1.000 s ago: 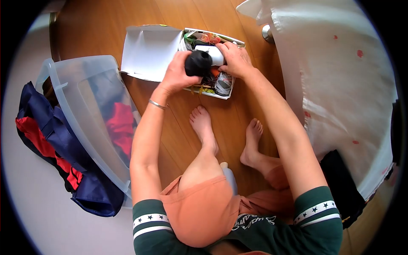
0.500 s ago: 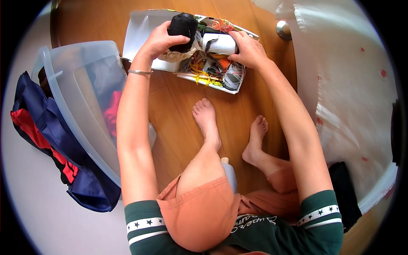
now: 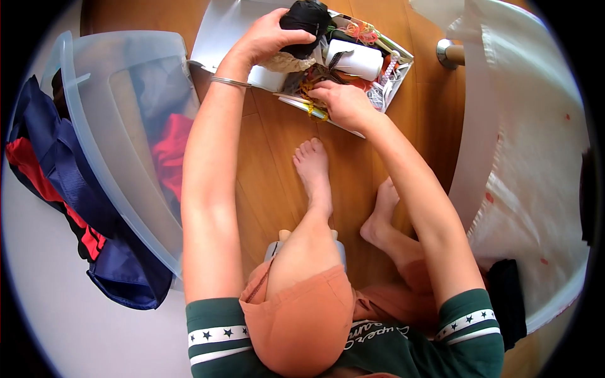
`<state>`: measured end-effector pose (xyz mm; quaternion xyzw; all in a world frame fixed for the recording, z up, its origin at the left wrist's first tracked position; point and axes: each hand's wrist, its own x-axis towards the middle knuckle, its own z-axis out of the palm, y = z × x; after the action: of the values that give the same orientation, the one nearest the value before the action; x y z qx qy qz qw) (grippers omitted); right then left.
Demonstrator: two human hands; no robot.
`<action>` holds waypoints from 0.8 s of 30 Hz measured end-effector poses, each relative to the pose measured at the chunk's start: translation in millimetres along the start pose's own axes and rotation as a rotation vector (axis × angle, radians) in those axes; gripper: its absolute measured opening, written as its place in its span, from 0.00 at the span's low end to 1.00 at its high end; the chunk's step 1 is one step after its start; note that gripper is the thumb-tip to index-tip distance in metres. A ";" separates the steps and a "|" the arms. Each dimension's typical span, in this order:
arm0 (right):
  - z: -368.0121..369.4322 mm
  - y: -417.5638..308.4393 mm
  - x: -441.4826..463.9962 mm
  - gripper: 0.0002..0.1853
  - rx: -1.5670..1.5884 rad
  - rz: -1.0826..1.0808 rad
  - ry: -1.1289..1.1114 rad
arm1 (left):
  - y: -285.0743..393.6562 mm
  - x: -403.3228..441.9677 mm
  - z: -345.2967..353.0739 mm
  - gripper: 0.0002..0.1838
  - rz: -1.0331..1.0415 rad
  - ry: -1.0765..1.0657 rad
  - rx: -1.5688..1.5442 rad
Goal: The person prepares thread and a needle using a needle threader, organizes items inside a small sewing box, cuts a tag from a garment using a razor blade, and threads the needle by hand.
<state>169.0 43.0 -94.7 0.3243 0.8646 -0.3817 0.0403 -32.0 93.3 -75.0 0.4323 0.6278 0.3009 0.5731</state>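
My left hand (image 3: 268, 39) is wrapped round a black bundle of soft material (image 3: 306, 26), over the left part of a white box (image 3: 220, 28). A cream lacy piece (image 3: 287, 62) lies just beneath that hand; whether it is held too, I cannot tell. My right hand (image 3: 345, 106) reaches over the box's near edge, fingers bent together among yellow trim (image 3: 311, 108). What is between those fingertips is hidden. Right of the black bundle, a white spool (image 3: 356, 60) lies on its side with a dark ribbon (image 3: 337, 60) across it. Coloured cords (image 3: 359, 30) lie behind the spool.
A translucent plastic bin (image 3: 94, 107) with red cloth (image 3: 173, 148) inside stands at left, a navy bag (image 3: 120, 271) beside it. On the right hangs pale fabric (image 3: 523, 157) near a metal-capped leg (image 3: 449, 54). The wooden floor (image 3: 265, 145) runs beneath my feet.
My right hand has left the white spool and moved left and nearer, to the yellow trim. My left hand stays on the black bundle. The view has shifted, so the box appears higher and further right.
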 end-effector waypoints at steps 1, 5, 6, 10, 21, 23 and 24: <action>3.0 -0.9 1.5 0.16 -0.072 0.041 -0.105 | -2.1 0.7 -0.4 0.32 0.056 0.016 0.089; -2.9 2.2 6.5 0.14 -0.299 0.091 -0.317 | 5.6 -2.2 1.0 0.27 0.189 -0.050 0.097; -3.7 5.5 2.4 0.09 -0.255 0.051 -0.247 | 10.2 -2.8 2.3 0.20 0.287 -0.122 -0.011; 0.4 10.5 -5.4 0.09 -0.276 0.053 -0.251 | 12.2 -6.6 3.7 0.26 0.295 -0.033 0.089; -3.3 4.7 -10.1 0.20 -0.105 0.102 -0.143 | 5.6 -11.1 9.4 0.31 0.284 0.135 0.368; 1.5 5.7 -6.5 0.21 -0.120 0.050 -0.175 | 5.4 -10.9 10.2 0.32 0.255 0.139 0.382; 3.0 5.9 -3.8 0.22 -0.136 -0.006 -0.207 | 5.1 -10.0 10.1 0.32 0.260 0.137 0.382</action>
<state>175.0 41.9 -99.4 0.2772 0.8807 -0.3537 0.1500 -21.5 85.5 -67.6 0.5887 0.6498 0.2762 0.3935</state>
